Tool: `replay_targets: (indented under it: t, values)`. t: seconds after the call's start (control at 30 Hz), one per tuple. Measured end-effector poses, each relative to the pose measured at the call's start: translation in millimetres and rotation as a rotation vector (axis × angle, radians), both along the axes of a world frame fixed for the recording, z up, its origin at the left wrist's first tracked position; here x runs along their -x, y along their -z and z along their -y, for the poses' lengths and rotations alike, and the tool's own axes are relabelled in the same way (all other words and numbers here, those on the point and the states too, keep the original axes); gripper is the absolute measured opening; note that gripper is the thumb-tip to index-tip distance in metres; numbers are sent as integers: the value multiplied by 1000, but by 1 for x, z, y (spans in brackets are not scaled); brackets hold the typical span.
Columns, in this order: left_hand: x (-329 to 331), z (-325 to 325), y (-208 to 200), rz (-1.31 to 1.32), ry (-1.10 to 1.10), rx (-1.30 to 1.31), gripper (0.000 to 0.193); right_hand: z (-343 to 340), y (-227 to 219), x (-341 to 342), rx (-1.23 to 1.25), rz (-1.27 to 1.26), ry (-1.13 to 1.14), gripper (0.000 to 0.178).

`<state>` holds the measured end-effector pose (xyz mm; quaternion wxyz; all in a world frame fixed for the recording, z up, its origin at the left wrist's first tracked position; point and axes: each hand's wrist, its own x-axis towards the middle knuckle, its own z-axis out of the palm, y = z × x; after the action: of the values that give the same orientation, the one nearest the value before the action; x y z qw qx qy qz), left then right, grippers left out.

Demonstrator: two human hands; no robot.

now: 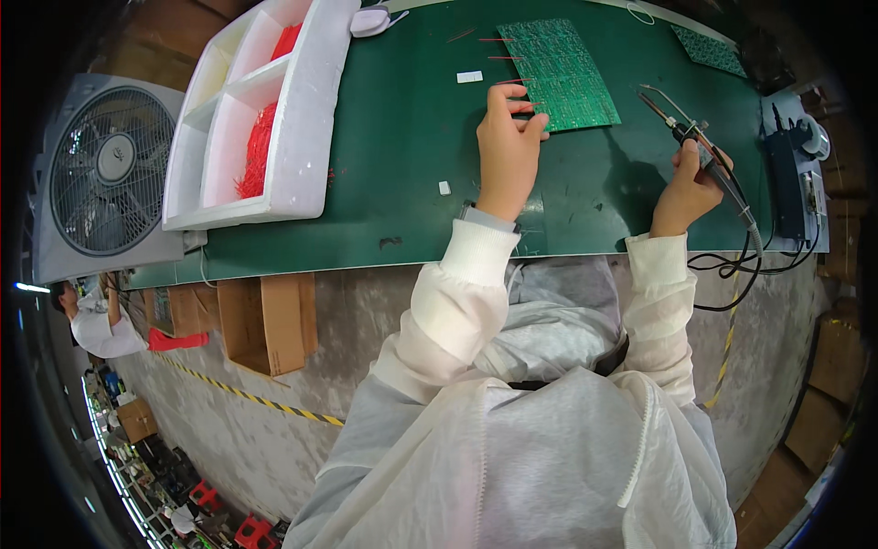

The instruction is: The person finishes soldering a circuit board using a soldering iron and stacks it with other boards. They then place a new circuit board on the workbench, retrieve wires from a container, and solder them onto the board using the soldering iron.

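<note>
Our left hand (508,151) rests on the green counter (393,156), fingers (517,108) curled on the circuit board (560,75) edge at 12 o'clock, pinching a thin red lead. Our right hand (688,188) at 2 o'clock has its fingers wrapped around a soldering iron (697,137), tip clear of the board. White foam tray (261,110) of red leads sits at 10 o'clock.
</note>
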<state>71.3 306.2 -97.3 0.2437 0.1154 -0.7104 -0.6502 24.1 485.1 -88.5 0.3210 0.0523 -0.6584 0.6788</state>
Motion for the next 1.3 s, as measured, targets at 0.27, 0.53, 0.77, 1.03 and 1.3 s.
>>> replay_targets:
  t: [0.27, 0.53, 0.77, 1.03, 1.3]
  values:
    - [-58, 45, -89, 209, -153, 862, 31, 0, 3, -3, 0, 27, -4, 17]
    - [-123, 279, -97, 691, -376, 853, 18, 3, -3, -6, 7, 33, 2, 18]
    - [-112, 302, -75, 851, -241, 668, 14, -1, 0, -4, 18, 34, -28, 18]
    - [-111, 296, -77, 843, -273, 634, 14, 1, -1, -5, 0, 24, -23, 17]
    - [-111, 290, -87, 846, -307, 688, 15, 0, -2, -5, -7, 34, -55, 20]
